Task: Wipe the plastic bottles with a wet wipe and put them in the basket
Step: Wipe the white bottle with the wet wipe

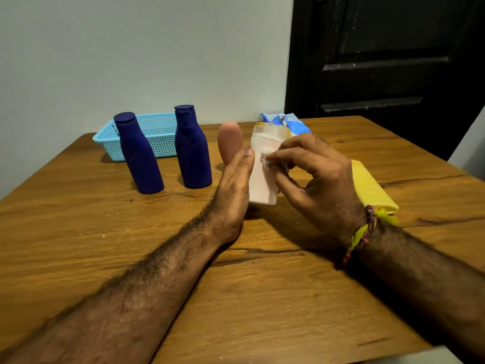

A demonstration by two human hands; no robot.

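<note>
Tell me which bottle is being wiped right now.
The white bottle, held between both hands: the left hand steadies it while the right hand rubs a wipe on it. The two blue bottles and the pink one stand untouched.

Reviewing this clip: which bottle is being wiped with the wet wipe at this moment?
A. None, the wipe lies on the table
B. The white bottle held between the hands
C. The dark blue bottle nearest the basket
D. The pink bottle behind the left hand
B: the right hand pinches the wet wipe against the white bottle, which the left hand steadies.
</note>
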